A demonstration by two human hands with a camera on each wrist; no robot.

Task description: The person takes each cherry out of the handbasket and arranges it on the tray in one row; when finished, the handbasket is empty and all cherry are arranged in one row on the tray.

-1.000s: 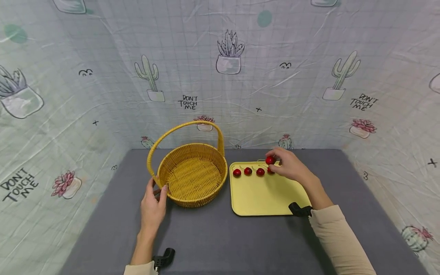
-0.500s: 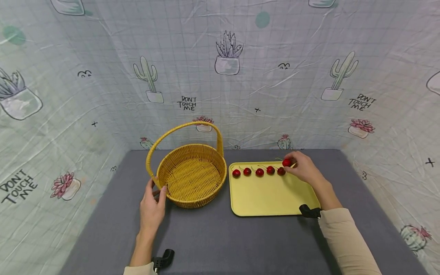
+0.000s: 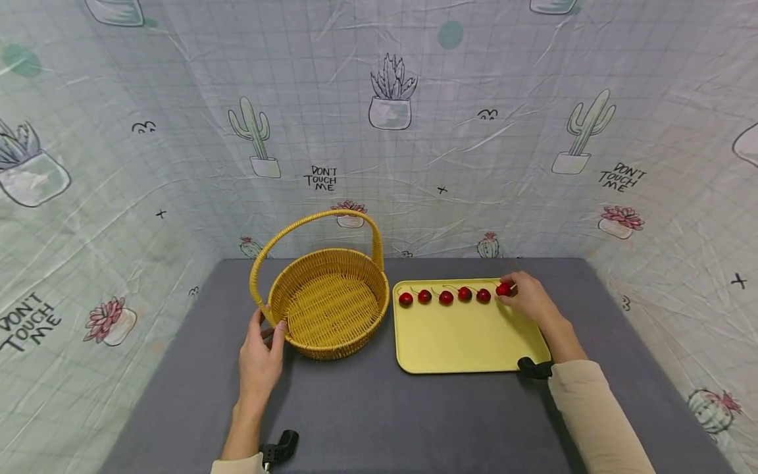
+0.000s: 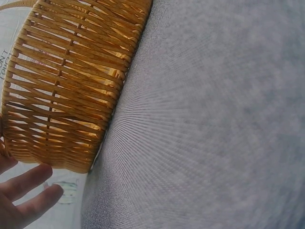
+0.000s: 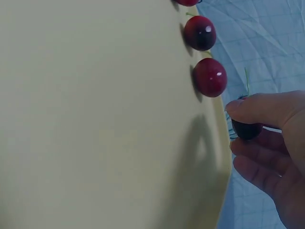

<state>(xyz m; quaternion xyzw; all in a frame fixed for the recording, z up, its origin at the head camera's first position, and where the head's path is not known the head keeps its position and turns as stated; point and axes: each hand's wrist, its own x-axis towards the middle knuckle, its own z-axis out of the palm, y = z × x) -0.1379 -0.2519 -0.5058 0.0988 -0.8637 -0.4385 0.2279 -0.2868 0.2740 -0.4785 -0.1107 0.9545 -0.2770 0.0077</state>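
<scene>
My right hand [image 3: 533, 304] pinches a red cherry [image 3: 503, 289] between thumb and fingers at the far right of the yellow tray [image 3: 468, 342]. In the right wrist view this cherry [image 5: 246, 130] looks dark below, its thin green stem pointing up beside the thumb. Several more cherries [image 3: 446, 298] with stems lie in a row along the tray's far edge. My left hand [image 3: 260, 361] grips the yellow wicker basket [image 3: 339, 347] where the handle meets the rim, thumb on the rim. Some fingers show beside the weave [image 4: 66, 90] in the left wrist view.
The basket's tall arched handle [image 3: 316, 215] rises over its bowl, which stands just left of the tray. A grey cloth [image 3: 379, 415] covers the table. Behind and at both sides hangs a pale sheet [image 3: 462, 151] printed with cacti.
My right hand has moved right and lowered a cherry towards the right end of the row. Another cherry, partly covered by the hand before, shows in the row. The left hand keeps its hold.
</scene>
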